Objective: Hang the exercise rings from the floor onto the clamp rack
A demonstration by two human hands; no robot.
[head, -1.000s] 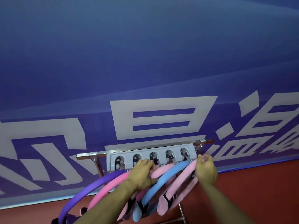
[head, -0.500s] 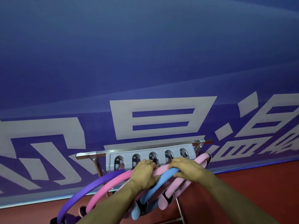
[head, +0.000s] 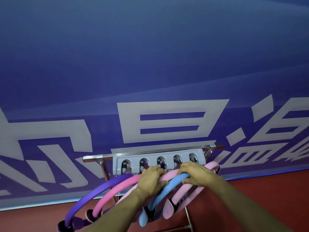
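While the blue banner wall (head: 150, 56) with its big white characters fills most of the frame, everything being handled sits low in the middle. At the lower left, a purple ring (head: 93, 193) arcs down from the grey clamp rack (head: 117, 164) toward the bottom edge, its dark padded handle just visible at the lowest point. Just right of it runs a bright pink ring (head: 115, 188), its top end tucked under the rack's lower lip. The rack itself hangs from a steel bar (head: 93, 157) and shows five slotted clamps in a row. Next comes the left hand (head: 151, 180) — fingers curled down over a pale pink ring (head: 170, 174), gripping it right below the middle clamps. Whether that ring is seated in a clamp cannot be told, as the hand hides the spot. To its right, a light blue ring (head: 173, 183) passes between the two hands and drops to a padded handle near the bottom centre. The right hand (head: 197, 174) wraps the blue ring's upper end, thumb beneath and fingers over the top, just below the fourth and fifth clamps. Farthest right, another pale pink ring (head: 212, 166) peeks out behind the right hand — its top end is at the rack's right end. Red floor (head: 250, 195) lies beneath.
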